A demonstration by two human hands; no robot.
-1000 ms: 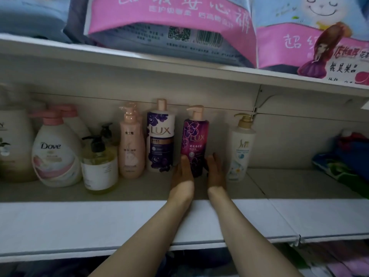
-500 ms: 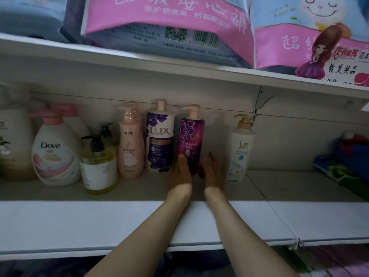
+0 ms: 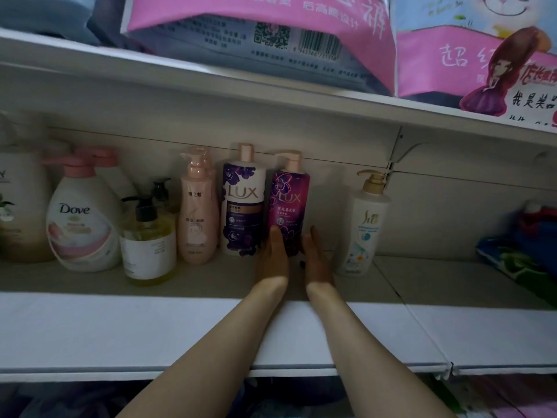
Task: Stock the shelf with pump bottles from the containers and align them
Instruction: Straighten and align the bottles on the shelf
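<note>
1. Flanking the magenta Lux bottle (image 3: 290, 206), both hands reach deep onto the shelf (image 3: 211, 279); the left hand (image 3: 272, 256) lies flat against the bottle's left lower side, and the right hand (image 3: 316, 257) lies against its right, fingers straight and close together, none curled round it.
2. Compared with a second ago, the magenta bottle has slid left: then a gap showed between it and the white Lux bottle (image 3: 244, 203); now the two stand just beside each other, upright.
3. The gap to the white gold-pump bottle (image 3: 363, 224) on the right has widened.
4. Both hands have moved left with the bottle and sit closer together.
5. Left of the Lux pair stand a pink bottle (image 3: 197, 212), a clear yellow bottle (image 3: 147, 242) and a Dove bottle (image 3: 83, 218), unchanged.
6. Pink packs (image 3: 271, 31) lie on the shelf above.
</note>
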